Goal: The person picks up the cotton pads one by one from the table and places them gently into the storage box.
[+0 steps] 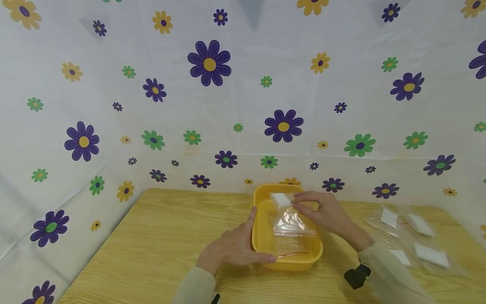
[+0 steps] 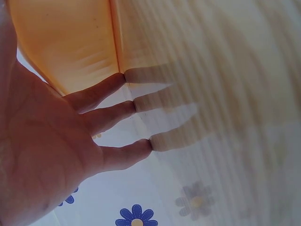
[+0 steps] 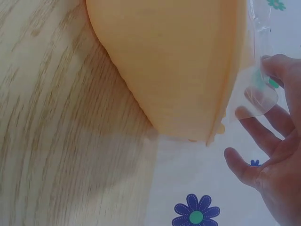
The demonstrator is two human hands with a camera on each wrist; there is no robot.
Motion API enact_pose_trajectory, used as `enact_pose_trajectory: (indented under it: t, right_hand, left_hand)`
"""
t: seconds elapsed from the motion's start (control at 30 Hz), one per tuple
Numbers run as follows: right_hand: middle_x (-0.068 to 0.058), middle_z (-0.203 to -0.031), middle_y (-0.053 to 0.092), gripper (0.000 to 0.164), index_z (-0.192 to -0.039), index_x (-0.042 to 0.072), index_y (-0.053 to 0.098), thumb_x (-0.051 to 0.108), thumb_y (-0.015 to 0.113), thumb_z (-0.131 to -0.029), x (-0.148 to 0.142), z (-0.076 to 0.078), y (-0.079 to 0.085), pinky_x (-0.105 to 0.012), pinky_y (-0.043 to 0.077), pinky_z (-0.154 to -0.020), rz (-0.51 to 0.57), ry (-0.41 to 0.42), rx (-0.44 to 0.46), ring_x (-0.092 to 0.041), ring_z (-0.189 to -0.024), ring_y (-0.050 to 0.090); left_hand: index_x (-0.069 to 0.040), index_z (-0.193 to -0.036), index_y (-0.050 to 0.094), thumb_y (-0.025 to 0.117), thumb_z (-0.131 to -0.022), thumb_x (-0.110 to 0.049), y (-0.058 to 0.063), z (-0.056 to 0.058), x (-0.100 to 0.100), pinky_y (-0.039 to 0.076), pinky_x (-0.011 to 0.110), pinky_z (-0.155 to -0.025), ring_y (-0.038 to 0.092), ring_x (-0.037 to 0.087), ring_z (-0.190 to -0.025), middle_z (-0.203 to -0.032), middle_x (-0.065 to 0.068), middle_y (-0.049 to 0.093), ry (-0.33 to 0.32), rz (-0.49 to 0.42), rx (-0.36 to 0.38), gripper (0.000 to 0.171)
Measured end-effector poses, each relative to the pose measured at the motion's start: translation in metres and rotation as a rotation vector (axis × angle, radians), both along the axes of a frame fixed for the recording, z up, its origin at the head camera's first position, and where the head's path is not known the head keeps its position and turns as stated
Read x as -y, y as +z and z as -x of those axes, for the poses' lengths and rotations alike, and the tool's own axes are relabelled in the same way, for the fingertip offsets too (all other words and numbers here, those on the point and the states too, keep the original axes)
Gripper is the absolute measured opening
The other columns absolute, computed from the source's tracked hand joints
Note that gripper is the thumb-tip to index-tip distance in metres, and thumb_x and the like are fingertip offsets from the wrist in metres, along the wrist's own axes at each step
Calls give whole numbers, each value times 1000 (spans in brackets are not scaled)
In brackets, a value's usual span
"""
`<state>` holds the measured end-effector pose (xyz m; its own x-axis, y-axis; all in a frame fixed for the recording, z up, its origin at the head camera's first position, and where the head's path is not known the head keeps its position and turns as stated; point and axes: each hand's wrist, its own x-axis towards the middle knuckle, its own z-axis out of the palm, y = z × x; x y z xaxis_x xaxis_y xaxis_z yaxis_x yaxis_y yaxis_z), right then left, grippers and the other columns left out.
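Observation:
A yellow plastic tub stands near the middle of the table. My left hand rests against its left side, thumb across the front end. In the left wrist view, that hand's straight fingers reach down with their tips at the tabletop. Over the tub, my right hand pinches the edge of a clear zip bag between thumb and fingers. A white block sits at the bag's far end, and a red-lined zip crosses its near part. Another red line shows below it inside the tub.
To the right on the wooden table lie several clear bags with white blocks inside. A flowered white sheet hangs behind the table and along its left side. The tub's far end is close to the sheet.

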<state>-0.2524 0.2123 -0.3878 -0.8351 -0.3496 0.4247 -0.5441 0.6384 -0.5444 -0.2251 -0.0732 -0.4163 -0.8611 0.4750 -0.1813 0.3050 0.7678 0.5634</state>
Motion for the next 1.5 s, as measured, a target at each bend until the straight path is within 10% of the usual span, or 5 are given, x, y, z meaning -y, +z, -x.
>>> enact_pose_trajectory:
  t: [1.5]
  right_hand:
    - [-18,-151,56,51,-139,16,65,40,73,-94,-40,-21,9,-73,43,-104,-195,-117,-8,-49,-137,51]
  left_hand:
    - [-30,-165,-12,73,-73,-79,-2,0,0,43,60,-114,51,35,-141,-170,4,29,20,-51,23,135]
